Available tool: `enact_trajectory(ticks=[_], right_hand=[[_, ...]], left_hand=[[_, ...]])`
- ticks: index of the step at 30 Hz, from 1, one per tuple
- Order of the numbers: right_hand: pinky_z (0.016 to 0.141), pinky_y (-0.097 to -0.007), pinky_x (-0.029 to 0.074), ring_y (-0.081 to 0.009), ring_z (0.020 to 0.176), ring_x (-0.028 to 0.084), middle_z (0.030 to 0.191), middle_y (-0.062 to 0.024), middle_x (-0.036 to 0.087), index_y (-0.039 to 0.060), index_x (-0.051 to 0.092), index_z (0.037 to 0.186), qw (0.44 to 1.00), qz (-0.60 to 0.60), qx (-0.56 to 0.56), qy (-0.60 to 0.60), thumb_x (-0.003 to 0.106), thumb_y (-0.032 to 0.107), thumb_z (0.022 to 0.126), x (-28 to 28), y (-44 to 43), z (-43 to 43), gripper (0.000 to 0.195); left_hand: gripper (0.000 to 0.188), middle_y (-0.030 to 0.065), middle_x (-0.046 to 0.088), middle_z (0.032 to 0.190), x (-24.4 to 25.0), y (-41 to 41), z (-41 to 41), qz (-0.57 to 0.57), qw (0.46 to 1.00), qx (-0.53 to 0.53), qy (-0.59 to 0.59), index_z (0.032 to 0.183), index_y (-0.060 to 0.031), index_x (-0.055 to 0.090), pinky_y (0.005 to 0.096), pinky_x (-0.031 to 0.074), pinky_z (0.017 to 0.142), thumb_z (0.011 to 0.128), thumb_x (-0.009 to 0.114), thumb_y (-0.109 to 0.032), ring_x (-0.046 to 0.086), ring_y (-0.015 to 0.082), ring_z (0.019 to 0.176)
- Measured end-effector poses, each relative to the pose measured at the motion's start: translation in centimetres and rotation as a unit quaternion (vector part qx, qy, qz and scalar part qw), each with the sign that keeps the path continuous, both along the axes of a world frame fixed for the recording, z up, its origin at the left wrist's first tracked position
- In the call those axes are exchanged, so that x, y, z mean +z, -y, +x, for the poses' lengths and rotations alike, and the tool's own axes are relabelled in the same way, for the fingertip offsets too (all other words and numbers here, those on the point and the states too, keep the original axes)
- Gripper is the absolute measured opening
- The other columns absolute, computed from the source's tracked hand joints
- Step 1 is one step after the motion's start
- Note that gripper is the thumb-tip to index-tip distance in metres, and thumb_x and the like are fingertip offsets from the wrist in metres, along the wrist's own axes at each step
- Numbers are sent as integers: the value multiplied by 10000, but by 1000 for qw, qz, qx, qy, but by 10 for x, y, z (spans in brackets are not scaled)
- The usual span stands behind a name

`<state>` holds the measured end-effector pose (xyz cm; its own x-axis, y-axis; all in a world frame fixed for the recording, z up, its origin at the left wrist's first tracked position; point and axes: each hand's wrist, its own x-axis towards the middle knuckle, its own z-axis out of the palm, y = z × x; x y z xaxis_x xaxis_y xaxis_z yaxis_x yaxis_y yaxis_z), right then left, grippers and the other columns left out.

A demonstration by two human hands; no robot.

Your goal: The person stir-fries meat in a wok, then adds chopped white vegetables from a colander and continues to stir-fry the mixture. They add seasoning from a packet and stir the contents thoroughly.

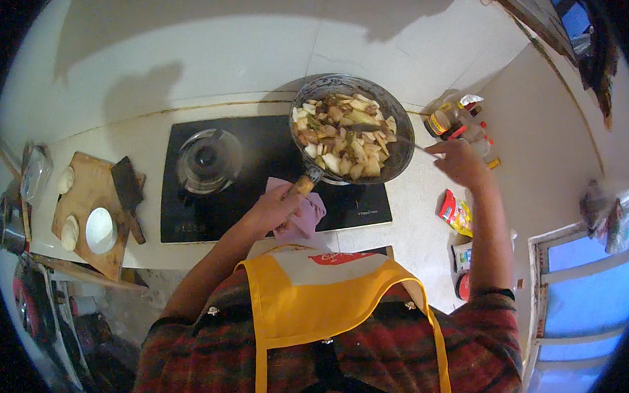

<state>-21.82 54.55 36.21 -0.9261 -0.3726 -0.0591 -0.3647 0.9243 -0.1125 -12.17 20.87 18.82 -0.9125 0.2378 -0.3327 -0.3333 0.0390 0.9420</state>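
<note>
My left hand (275,209) grips the wooden handle (304,185) of a dark wok (403,162), with a pink cloth (309,218) bunched beneath the fingers. The wok stands over the right burner and holds chopped vegetables (351,136) with browned pieces among them. At the wok's right, my right hand (459,162) is closed around the handle of a metal spatula (364,126), whose blade lies in the food. The burner under the wok is mostly hidden.
The black gas hob (260,172) has another burner (208,155) at left. Farther left, a wooden board (87,179) bears a white bowl (101,230) and pale dough pieces (70,233), beside a cleaver (127,185). Bottles (449,120) and a seasoning packet (457,213) stand or lie at right.
</note>
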Motion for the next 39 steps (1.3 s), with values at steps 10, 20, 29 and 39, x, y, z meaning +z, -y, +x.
enact_trajectory(ticks=[10,20,29,39], right_hand=[[732,-370,489,-287,844,615,905,-173,633,60,647,933,990,121,-10,-70,608,113,692,-100,-39,-125,250],[800,-418,483,-335,877,604,915,-174,634,119,660,979,996,-52,-58,-48,532,75,722,-67,6,10,290],[771,-403,495,-326,822,615,931,-144,639,134,647,1031,995,6,-93,-29,540,85,749,25,-14,78,305],[794,-405,494,-308,898,612,947,-136,641,154,651,988,994,52,-97,-1,514,90,742,-66,4,27,289]], left_hand=[[252,47,537,749,6,-1,-3,-28,999,-32,-5,990,-51,500,252,381,404,889,484,-281,455,107,459],[308,42,560,795,17,-3,0,-45,999,-25,11,1051,-31,529,244,407,453,895,484,-293,503,96,618],[420,42,560,800,11,-1,0,-28,999,-22,22,1073,-27,541,245,404,444,886,493,-400,491,94,572],[402,49,564,779,11,1,-2,-18,998,-18,63,1114,-43,522,251,397,433,879,511,-370,497,102,559]])
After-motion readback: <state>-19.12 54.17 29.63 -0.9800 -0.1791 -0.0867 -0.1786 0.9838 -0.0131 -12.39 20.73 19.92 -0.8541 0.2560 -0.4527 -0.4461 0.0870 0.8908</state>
